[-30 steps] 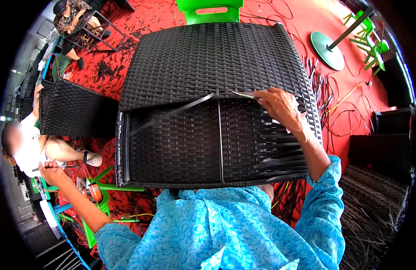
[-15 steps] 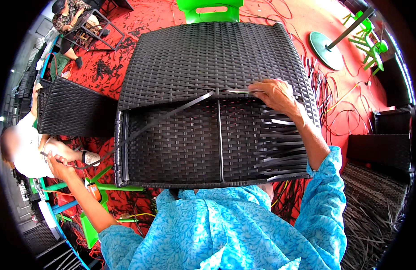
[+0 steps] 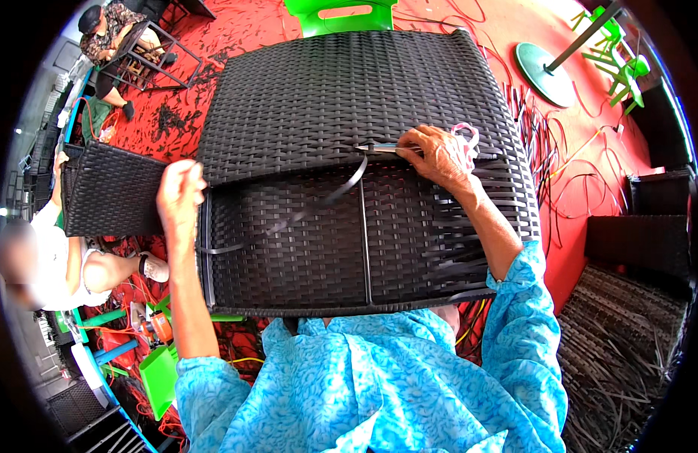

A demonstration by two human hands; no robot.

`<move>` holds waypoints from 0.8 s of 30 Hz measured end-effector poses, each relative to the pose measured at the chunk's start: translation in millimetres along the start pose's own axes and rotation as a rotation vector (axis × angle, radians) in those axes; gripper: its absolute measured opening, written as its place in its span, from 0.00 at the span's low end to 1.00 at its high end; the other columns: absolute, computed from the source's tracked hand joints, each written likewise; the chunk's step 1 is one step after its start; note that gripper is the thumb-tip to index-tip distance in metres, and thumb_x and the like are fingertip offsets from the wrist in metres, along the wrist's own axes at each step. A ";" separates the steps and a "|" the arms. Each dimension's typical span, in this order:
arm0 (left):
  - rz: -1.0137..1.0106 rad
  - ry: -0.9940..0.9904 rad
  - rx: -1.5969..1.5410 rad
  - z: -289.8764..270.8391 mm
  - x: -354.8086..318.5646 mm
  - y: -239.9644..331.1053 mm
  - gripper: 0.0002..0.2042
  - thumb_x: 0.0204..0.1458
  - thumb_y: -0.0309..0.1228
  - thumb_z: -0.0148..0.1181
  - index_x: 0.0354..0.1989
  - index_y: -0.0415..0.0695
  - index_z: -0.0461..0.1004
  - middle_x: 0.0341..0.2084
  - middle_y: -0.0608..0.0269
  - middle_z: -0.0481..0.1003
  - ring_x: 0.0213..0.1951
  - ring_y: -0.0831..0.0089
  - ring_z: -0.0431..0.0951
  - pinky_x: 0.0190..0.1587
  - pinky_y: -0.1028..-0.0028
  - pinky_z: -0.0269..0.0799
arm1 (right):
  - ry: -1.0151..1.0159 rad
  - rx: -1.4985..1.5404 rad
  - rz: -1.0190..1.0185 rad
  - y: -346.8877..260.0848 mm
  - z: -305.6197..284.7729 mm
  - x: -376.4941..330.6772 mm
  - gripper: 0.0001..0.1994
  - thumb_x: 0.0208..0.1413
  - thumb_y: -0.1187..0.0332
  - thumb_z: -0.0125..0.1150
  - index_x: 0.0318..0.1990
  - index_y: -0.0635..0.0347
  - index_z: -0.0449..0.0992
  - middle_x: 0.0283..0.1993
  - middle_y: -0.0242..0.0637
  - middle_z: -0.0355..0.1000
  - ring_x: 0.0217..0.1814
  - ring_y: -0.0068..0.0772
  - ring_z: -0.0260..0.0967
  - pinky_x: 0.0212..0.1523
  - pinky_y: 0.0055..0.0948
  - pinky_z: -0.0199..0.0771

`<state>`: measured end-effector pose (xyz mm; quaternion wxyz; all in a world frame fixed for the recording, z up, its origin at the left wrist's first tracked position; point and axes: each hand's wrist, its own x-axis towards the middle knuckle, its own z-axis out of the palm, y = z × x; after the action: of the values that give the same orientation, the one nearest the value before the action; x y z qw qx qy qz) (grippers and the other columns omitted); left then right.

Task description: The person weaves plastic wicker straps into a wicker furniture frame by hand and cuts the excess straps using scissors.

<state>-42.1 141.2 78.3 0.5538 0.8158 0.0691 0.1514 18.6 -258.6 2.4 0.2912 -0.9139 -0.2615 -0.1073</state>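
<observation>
Wickerwork in black plastic strip fills the middle of the view: a boxy woven furniture frame point(image 3: 349, 151), its ribbed top panel curving away and its front face divided by a thin upright bar. The right hand point(image 3: 439, 155) is closed on a flat, glossy strip point(image 3: 341, 185) at the seam between the two panels. The left hand point(image 3: 179, 192) is curled in a loose fist at the frame's left corner; whether it pinches the strip's far end I cannot tell. Loose strips point(image 3: 538, 143) litter the red floor point(image 3: 213, 45).
</observation>
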 end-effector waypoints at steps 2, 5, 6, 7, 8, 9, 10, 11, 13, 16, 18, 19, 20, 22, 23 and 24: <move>0.028 -0.182 0.069 44.3 2.9 12.0 0.06 0.50 0.29 0.57 0.33 0.42 0.71 0.19 0.74 0.67 0.20 0.87 0.63 0.21 0.86 0.58 | 0.029 -0.037 -0.017 -1.8 2.7 -2.6 0.07 0.43 0.64 0.60 0.29 0.52 0.72 0.27 0.32 0.69 0.32 0.35 0.69 0.33 0.33 0.68; 0.110 -0.468 0.099 107.4 6.0 27.0 0.05 0.49 0.29 0.57 0.28 0.41 0.70 0.18 0.75 0.65 0.20 0.86 0.60 0.23 0.84 0.58 | 0.101 0.000 -0.040 -1.0 12.0 -5.8 0.06 0.43 0.64 0.60 0.30 0.51 0.73 0.33 0.30 0.67 0.36 0.34 0.67 0.34 0.36 0.66; 0.123 -0.534 0.097 127.3 6.7 30.8 0.05 0.49 0.29 0.56 0.28 0.41 0.70 0.18 0.74 0.65 0.20 0.86 0.60 0.23 0.83 0.59 | 0.098 -0.098 -0.027 -2.8 15.0 -6.5 0.07 0.43 0.64 0.60 0.31 0.50 0.72 0.35 0.30 0.66 0.40 0.35 0.65 0.37 0.38 0.64; 0.138 -0.595 0.099 142.0 7.6 36.7 0.05 0.49 0.29 0.56 0.28 0.40 0.69 0.17 0.73 0.65 0.20 0.86 0.60 0.23 0.82 0.59 | 0.096 -0.194 -0.018 -7.5 18.2 -5.6 0.07 0.43 0.64 0.60 0.32 0.50 0.72 0.38 0.29 0.66 0.44 0.35 0.63 0.39 0.40 0.62; 0.147 -0.625 0.105 156.7 10.3 35.3 0.05 0.49 0.29 0.55 0.28 0.41 0.69 0.18 0.74 0.65 0.21 0.86 0.62 0.24 0.83 0.60 | 0.072 -0.182 0.025 -11.3 26.6 -6.7 0.12 0.42 0.65 0.61 0.37 0.47 0.72 0.39 0.28 0.65 0.50 0.36 0.58 0.46 0.42 0.58; 0.155 -0.654 0.111 169.6 13.1 34.5 0.04 0.50 0.29 0.55 0.28 0.42 0.69 0.20 0.75 0.66 0.22 0.87 0.63 0.24 0.84 0.61 | 0.194 -0.164 -0.067 -20.0 29.4 -5.2 0.17 0.39 0.65 0.62 0.42 0.45 0.71 0.40 0.28 0.65 0.50 0.35 0.58 0.49 0.41 0.57; 0.173 -0.659 0.157 178.6 14.9 34.3 0.05 0.50 0.30 0.55 0.27 0.42 0.69 0.19 0.74 0.66 0.22 0.87 0.63 0.24 0.83 0.61 | 0.246 -0.224 -0.065 -32.4 32.8 -7.2 0.18 0.39 0.66 0.63 0.42 0.46 0.70 0.40 0.28 0.65 0.50 0.35 0.58 0.50 0.41 0.56; 0.194 -0.665 0.168 184.7 18.5 28.0 0.05 0.50 0.30 0.55 0.27 0.42 0.69 0.19 0.74 0.66 0.21 0.86 0.63 0.25 0.82 0.62 | 0.295 -0.281 -0.064 -50.2 35.0 -7.9 0.19 0.38 0.66 0.63 0.43 0.46 0.70 0.40 0.27 0.65 0.49 0.36 0.59 0.51 0.42 0.55; 0.198 -0.664 0.219 188.0 23.8 23.3 0.06 0.47 0.31 0.57 0.26 0.42 0.70 0.18 0.72 0.68 0.22 0.84 0.65 0.26 0.79 0.63 | 0.310 -0.140 -0.079 -72.2 42.2 -13.0 0.19 0.38 0.68 0.62 0.43 0.48 0.70 0.37 0.30 0.65 0.44 0.36 0.61 0.45 0.40 0.61; 0.176 -0.656 0.385 188.7 28.3 24.0 0.09 0.43 0.34 0.60 0.25 0.40 0.73 0.18 0.61 0.73 0.23 0.72 0.73 0.29 0.71 0.67 | 0.289 0.116 -0.099 -90.4 83.3 -31.1 0.20 0.38 0.72 0.58 0.44 0.51 0.70 0.31 0.34 0.61 0.34 0.37 0.61 0.30 0.34 0.66; 0.162 -0.666 0.469 187.2 30.3 24.5 0.10 0.42 0.35 0.60 0.23 0.41 0.73 0.17 0.60 0.73 0.23 0.70 0.73 0.28 0.70 0.67 | 0.206 0.143 -0.064 -104.7 101.2 -38.8 0.22 0.40 0.72 0.58 0.47 0.57 0.67 0.37 0.40 0.61 0.38 0.40 0.61 0.35 0.35 0.66; 0.142 -0.670 0.550 186.2 31.2 24.1 0.10 0.42 0.36 0.60 0.22 0.41 0.73 0.16 0.60 0.73 0.22 0.69 0.74 0.28 0.69 0.67 | 0.192 0.143 -0.061 -109.1 106.3 -41.2 0.23 0.40 0.72 0.58 0.49 0.59 0.66 0.40 0.42 0.61 0.40 0.41 0.60 0.37 0.35 0.65; 0.151 -0.655 0.557 186.5 32.1 23.7 0.11 0.39 0.38 0.61 0.20 0.43 0.74 0.16 0.58 0.73 0.23 0.64 0.75 0.28 0.67 0.68 | 0.112 0.169 -0.019 -111.6 108.5 -43.4 0.25 0.41 0.72 0.58 0.51 0.60 0.63 0.46 0.46 0.59 0.43 0.43 0.60 0.41 0.36 0.65; 0.148 -0.662 0.632 187.8 33.8 22.7 0.10 0.38 0.37 0.61 0.20 0.43 0.74 0.17 0.57 0.74 0.24 0.62 0.75 0.29 0.66 0.68 | 0.132 0.168 -0.010 -114.2 114.0 -44.8 0.25 0.41 0.72 0.59 0.51 0.60 0.63 0.47 0.47 0.59 0.44 0.44 0.60 0.41 0.37 0.64; 0.143 -0.668 0.704 189.1 34.3 23.2 0.10 0.37 0.37 0.60 0.20 0.43 0.75 0.18 0.56 0.74 0.25 0.60 0.76 0.30 0.65 0.69 | 0.148 0.166 -0.001 -115.3 113.9 -44.6 0.26 0.41 0.72 0.59 0.51 0.60 0.63 0.48 0.48 0.59 0.45 0.45 0.59 0.42 0.37 0.64; 0.144 -0.667 0.704 191.1 34.3 23.1 0.10 0.37 0.37 0.60 0.20 0.43 0.75 0.18 0.56 0.74 0.25 0.60 0.76 0.30 0.65 0.69 | 0.124 0.184 0.009 -115.7 113.4 -45.0 0.25 0.41 0.72 0.59 0.51 0.61 0.63 0.50 0.48 0.59 0.47 0.46 0.59 0.44 0.37 0.63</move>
<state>50.8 -26.6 40.4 0.2243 0.9603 -0.1218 -0.1129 -76.9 -130.3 -49.7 0.3901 -0.8761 -0.2475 -0.1380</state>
